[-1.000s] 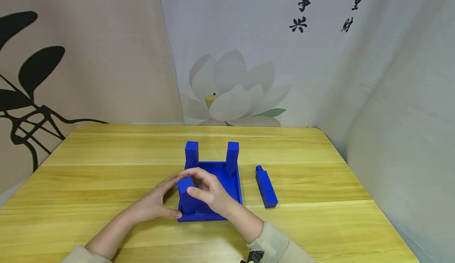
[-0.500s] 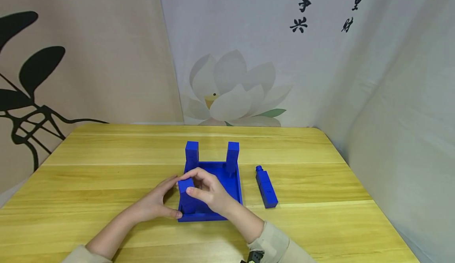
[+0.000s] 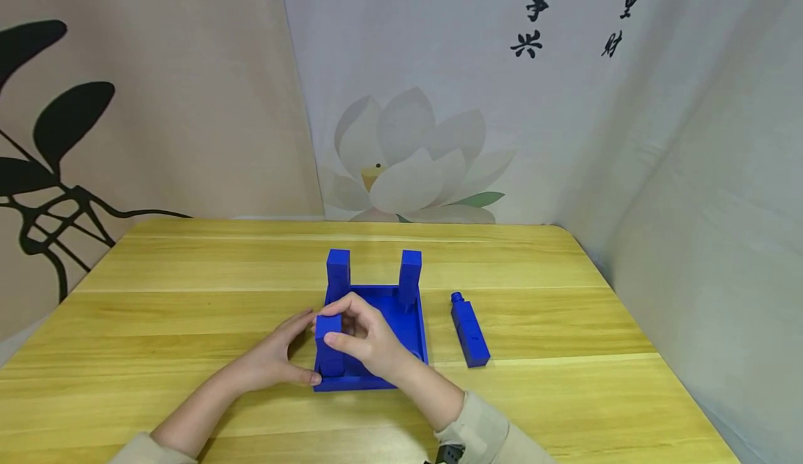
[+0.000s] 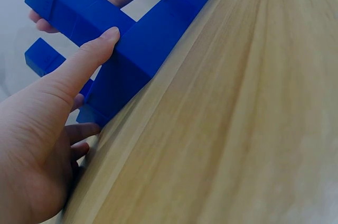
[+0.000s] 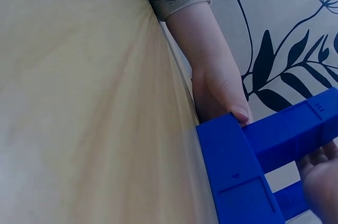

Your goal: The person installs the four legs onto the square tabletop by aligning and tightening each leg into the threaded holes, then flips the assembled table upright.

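Observation:
In the head view a square blue tray-like base [image 3: 401, 325] with a raised rim lies on the table. Square blue legs stand at its far left corner [image 3: 339, 272] and far right corner [image 3: 410, 276]. A third leg [image 3: 330, 356] rises upright at the near left corner, its top gripped between thumb and fingers of my right hand [image 3: 370, 342]. My left hand [image 3: 272, 361] holds the base's left side, thumb [image 4: 90, 57] on the near corner and fingers along the edge. The foot of the gripped leg is hidden behind the rim.
A loose blue leg [image 3: 470, 335] with a threaded stub lies to the right of the base. The wooden table [image 3: 564, 380] reaches back to a printed cloth backdrop [image 3: 408, 67]. A black device [image 3: 450, 453] sits at the right cuff.
The gripped leg has straightened slightly from a lean, its top shifting a little right and down. The right thumb has slid slightly left across it. The left hand and base stay put.

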Demonstrator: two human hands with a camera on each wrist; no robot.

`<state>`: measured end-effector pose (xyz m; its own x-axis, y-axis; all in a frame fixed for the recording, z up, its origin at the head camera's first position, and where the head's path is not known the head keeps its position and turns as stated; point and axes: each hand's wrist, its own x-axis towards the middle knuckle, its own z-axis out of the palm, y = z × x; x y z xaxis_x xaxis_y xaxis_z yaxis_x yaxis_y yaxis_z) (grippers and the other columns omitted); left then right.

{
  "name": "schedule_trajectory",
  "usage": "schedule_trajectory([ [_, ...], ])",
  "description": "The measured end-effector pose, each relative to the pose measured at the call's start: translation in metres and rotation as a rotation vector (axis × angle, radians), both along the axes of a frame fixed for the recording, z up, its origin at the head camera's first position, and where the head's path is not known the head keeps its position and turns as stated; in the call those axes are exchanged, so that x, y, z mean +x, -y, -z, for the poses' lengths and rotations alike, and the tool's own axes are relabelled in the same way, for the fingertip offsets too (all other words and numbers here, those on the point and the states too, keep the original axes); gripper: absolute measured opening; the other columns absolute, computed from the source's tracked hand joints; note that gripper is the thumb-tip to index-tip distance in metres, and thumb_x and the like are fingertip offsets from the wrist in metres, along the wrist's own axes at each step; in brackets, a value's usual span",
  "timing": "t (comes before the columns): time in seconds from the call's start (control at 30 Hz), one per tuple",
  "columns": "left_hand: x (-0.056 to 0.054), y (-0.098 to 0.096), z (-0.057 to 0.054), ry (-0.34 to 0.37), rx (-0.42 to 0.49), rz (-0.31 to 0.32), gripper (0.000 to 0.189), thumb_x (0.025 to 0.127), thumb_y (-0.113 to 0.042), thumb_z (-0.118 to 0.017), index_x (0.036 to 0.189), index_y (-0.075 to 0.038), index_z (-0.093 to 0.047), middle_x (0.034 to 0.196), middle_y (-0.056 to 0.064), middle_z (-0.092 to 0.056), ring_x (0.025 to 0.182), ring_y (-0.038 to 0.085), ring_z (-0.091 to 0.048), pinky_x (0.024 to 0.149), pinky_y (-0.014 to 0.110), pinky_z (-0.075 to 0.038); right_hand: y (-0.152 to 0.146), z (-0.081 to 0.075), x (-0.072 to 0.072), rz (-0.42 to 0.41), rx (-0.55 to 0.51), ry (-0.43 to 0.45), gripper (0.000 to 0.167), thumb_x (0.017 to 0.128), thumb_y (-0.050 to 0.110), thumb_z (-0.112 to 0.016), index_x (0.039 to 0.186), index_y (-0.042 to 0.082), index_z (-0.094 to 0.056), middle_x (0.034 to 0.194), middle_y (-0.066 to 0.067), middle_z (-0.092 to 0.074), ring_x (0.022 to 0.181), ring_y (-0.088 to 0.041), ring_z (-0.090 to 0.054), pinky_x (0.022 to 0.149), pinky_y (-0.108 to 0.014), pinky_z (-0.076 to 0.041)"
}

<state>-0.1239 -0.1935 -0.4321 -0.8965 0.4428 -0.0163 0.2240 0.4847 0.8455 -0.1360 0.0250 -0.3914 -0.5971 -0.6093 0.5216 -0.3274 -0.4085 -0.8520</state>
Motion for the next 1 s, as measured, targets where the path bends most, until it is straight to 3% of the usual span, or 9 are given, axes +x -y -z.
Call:
schedule_trajectory([
  [0.13, 0.0001, 0.0004, -0.0001, -0.005, 0.001, 0.003, 0.109, 0.068, -0.039, -0.085, 0.149, 0.002, -0.026, 0.153, 0.029, -0.013, 0.137, 0.052, -0.011, 0.102, 0.070, -0.014, 0.0010, 0.0016, 0.0011, 0.057, 0.028, 0.002, 0.038, 0.094, 0.017, -0.061, 0.113, -0.012, -0.046, 0.111, -0.037, -0.050, 0.098, -0.009, -0.058, 0.080, -0.024, -0.050],
  [0.23, -0.0003, 0.0008, 0.0001, -0.007, 0.001, 0.006, 0.108, 0.069, -0.039, -0.085, 0.149, 0.001, -0.026, 0.153, 0.029, -0.013, 0.137, 0.052, -0.011, 0.102, 0.070, -0.014, 0.0011, 0.0014, 0.0023, 0.103, 0.064, -0.005, 0.041, 0.093, 0.023, -0.064, 0.113, -0.009, -0.047, 0.112, -0.026, -0.054, 0.096, -0.009, -0.058, 0.079, -0.023, -0.050],
  [0.47, -0.0010, 0.0012, 0.0012, -0.016, -0.001, 0.014, 0.105, 0.069, -0.040, -0.084, 0.150, -0.003, -0.028, 0.153, 0.028, -0.013, 0.137, 0.051, -0.011, 0.102, 0.070, -0.015, 0.0001, -0.0002, 0.0031, 0.146, 0.113, -0.005, 0.050, 0.089, 0.034, -0.068, 0.116, -0.005, -0.050, 0.110, -0.015, -0.058, 0.096, -0.009, -0.056, 0.079, -0.024, -0.048],
  [0.7, -0.0001, 0.0013, 0.0005, -0.034, 0.010, 0.025, 0.107, 0.070, -0.040, -0.084, 0.150, -0.001, -0.026, 0.153, 0.026, -0.016, 0.137, 0.049, -0.013, 0.104, 0.068, -0.016, -0.0024, -0.0003, 0.0021, 0.118, 0.168, -0.035, 0.061, 0.093, 0.045, -0.060, 0.128, -0.004, -0.049, 0.125, -0.031, -0.050, 0.109, -0.011, -0.053, 0.087, -0.028, -0.047],
  [0.83, 0.0003, 0.0013, 0.0006, -0.038, 0.013, 0.027, 0.107, 0.069, -0.039, -0.085, 0.150, -0.001, -0.026, 0.153, 0.025, -0.017, 0.138, 0.048, -0.013, 0.104, 0.068, -0.015, -0.0037, -0.0005, 0.0016, 0.066, 0.146, -0.035, 0.054, 0.100, 0.035, -0.049, 0.132, -0.008, -0.047, 0.128, -0.034, -0.048, 0.113, -0.017, -0.053, 0.091, -0.031, -0.046],
  [1.0, 0.0003, 0.0012, 0.0007, -0.031, 0.021, 0.031, 0.105, 0.070, -0.038, -0.085, 0.149, 0.000, -0.027, 0.154, 0.025, -0.015, 0.138, 0.048, -0.012, 0.104, 0.068, -0.014, -0.0050, -0.0008, 0.0013, 0.031, 0.128, -0.004, 0.046, 0.100, 0.023, -0.045, 0.133, -0.009, -0.046, 0.127, -0.035, -0.048, 0.118, -0.022, -0.051, 0.099, -0.037, -0.041],
])
